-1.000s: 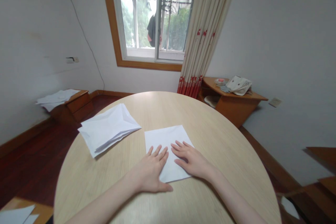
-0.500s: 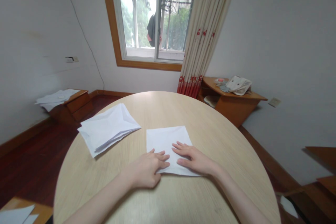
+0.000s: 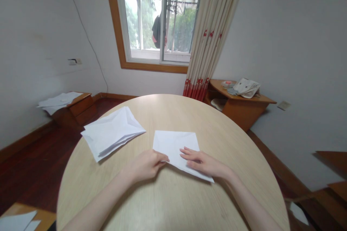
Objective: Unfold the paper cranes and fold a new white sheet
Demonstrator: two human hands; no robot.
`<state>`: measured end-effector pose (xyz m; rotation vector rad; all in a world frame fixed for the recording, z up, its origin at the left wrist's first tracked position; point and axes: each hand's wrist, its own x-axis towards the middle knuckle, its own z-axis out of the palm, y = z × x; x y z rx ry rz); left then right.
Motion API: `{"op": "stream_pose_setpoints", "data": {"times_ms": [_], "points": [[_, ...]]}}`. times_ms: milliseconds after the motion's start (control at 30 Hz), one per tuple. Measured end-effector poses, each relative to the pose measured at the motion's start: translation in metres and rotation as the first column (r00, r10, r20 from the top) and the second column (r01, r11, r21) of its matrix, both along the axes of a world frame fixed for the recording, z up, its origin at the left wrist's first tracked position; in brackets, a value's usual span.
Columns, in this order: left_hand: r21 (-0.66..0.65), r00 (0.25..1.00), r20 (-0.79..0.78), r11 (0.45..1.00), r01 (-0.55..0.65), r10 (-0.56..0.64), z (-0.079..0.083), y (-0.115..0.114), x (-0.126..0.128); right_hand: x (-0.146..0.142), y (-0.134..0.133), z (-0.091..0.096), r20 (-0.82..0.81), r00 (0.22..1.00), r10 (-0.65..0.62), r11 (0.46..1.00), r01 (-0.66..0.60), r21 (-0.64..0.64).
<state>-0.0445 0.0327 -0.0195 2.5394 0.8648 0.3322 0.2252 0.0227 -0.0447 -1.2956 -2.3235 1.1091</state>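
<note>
1. The sheet (image 3: 175, 142) lies on the table (image 3: 217, 126), its near-left corner slightly raised.
2. The left hand (image 3: 148, 165) pinches that corner, fingers curled.
3. The right hand (image 3: 210, 164) rests on the sheet's right side, fingers extended, gripping nothing.
4. A paper stack (image 3: 112, 131) lies left, apart.
5. Beyond stand a window (image 3: 146, 25) and curtain (image 3: 214, 25).

The window (image 3: 143, 25) glows bright, casting a sheen on the surface (image 3: 173, 202) below it. The floor (image 3: 27, 169) left of it looks dim.
</note>
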Motion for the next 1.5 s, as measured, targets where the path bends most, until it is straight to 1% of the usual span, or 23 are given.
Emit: {"op": "stream_pose_setpoints", "data": {"times_ms": [100, 200, 333, 433, 533, 633, 733, 833, 900, 967, 1033, 1067, 1133, 1200, 1300, 1367, 1500], "points": [[0.022, 0.999, -0.020, 0.999, -0.026, 0.027, 0.002, 0.001, 0.000, 0.001, 0.000, 0.002, -0.029, 1.000, -0.009, 0.999, 0.008, -0.038], [0.079, 0.997, -0.047, 0.995, -0.061, 0.065, 0.002, 0.003, 0.000, 0.004, 0.000, 0.006, -0.104, 0.994, -0.033, 0.996, 0.024, -0.089], [0.131, 0.993, -0.059, 0.987, -0.091, 0.099, -0.002, 0.005, 0.000, 0.007, -0.003, 0.011, -0.204, 0.976, -0.075, 0.992, 0.052, -0.113], [0.169, 0.990, -0.037, 0.977, -0.130, 0.138, -0.004, 0.006, -0.001, 0.010, -0.004, 0.010, -0.251, 0.963, -0.097, 0.987, 0.061, -0.148], [0.183, 0.988, 0.027, 0.971, -0.157, 0.154, -0.007, 0.007, -0.003, 0.012, -0.004, 0.005, -0.275, 0.952, -0.134, 0.972, 0.073, -0.223], [0.176, 0.982, 0.082, 0.967, -0.184, 0.172, -0.008, 0.008, -0.004, 0.013, -0.004, 0.000, -0.356, 0.918, -0.175, 0.960, 0.079, -0.269], [0.164, 0.973, 0.121, 0.962, -0.216, 0.198, -0.008, 0.010, -0.005, 0.010, -0.006, 0.002, -0.430, 0.875, -0.221, 0.942, 0.077, -0.327], [0.153, 0.963, 0.153, 0.957, -0.247, 0.224, -0.007, 0.011, -0.005, 0.006, -0.009, 0.006, -0.497, 0.841, -0.214, 0.922, 0.005, -0.387], [0.155, 0.958, 0.164, 0.953, -0.260, 0.235, -0.006, 0.011, -0.005, 0.004, -0.010, 0.006, -0.542, 0.813, -0.214, 0.919, -0.021, -0.394], [0.159, 0.955, 0.169, 0.949, -0.272, 0.246, -0.005, 0.011, -0.005, 0.005, -0.008, 0.003, -0.562, 0.788, -0.252, 0.922, 0.019, -0.387], [0.152, 0.946, 0.177, 0.942, -0.300, 0.272, -0.005, 0.011, -0.004, 0.007, -0.005, -0.003, -0.569, 0.755, -0.326, 0.919, 0.110, -0.380], [0.144, 0.938, 0.183, 0.936, -0.322, 0.295, -0.004, 0.012, -0.004, 0.009, -0.003, -0.006, -0.573, 0.737, -0.359, 0.913, 0.150, -0.378], [0.126, 0.915, 0.196, 0.917, -0.380, 0.352, -0.004, 0.012, -0.003, 0.012, 0.001, -0.010, -0.572, 0.721, -0.390, 0.905, 0.187, -0.381], [0.109, 0.888, 0.220, 0.895, -0.433, 0.403, -0.005, 0.013, -0.003, 0.012, 0.002, -0.010, -0.545, 0.741, -0.392, 0.905, 0.204, -0.373], [0.080, 0.856, 0.260, 0.874, -0.480, 0.447, -0.007, 0.015, -0.003, 0.008, -0.001, -0.005, -0.488, 0.776, -0.400, 0.907, 0.260, -0.331], [0.067, 0.843, 0.271, 0.864, -0.499, 0.466, -0.010, 0.016, -0.002, 0.003, -0.002, -0.003, -0.484, 0.772, -0.411, 0.906, 0.288, -0.310], [0.085, 0.820, 0.325, 0.849, -0.522, 0.471, -0.018, 0.017, 0.000, -0.007, -0.002, -0.006, -0.560, 0.691, -0.458, 0.889, 0.344, -0.303]]}}
